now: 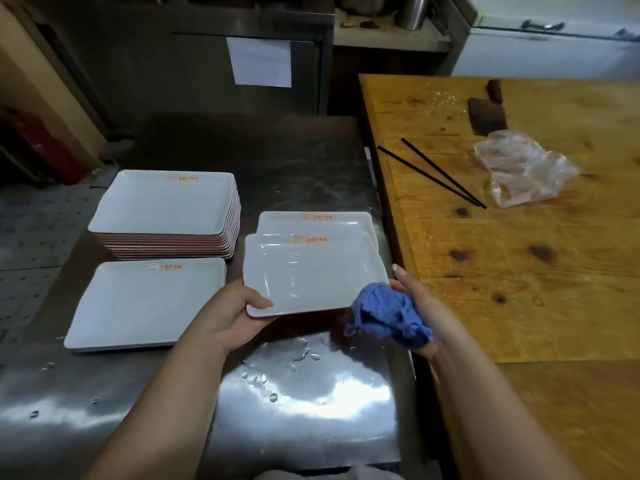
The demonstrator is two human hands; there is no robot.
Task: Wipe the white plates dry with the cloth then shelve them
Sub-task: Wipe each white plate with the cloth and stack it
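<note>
My left hand (239, 311) grips the near left corner of a wet white rectangular plate (311, 271) and holds it just above the steel counter. My right hand (420, 306) holds a bunched blue cloth (386, 315) against the plate's near right corner. Behind the held plate, partly hidden by it, lies another white plate (315, 220). A tall stack of white plates (166, 206) stands at the back left. A low stack of white plates (145, 303) lies in front of it.
Water drops lie on the steel counter (294, 393) near me. To the right is a wooden table (519, 271) with two black chopsticks (436, 174), a crumpled clear plastic bag (523, 168) and a cleaver (486, 114).
</note>
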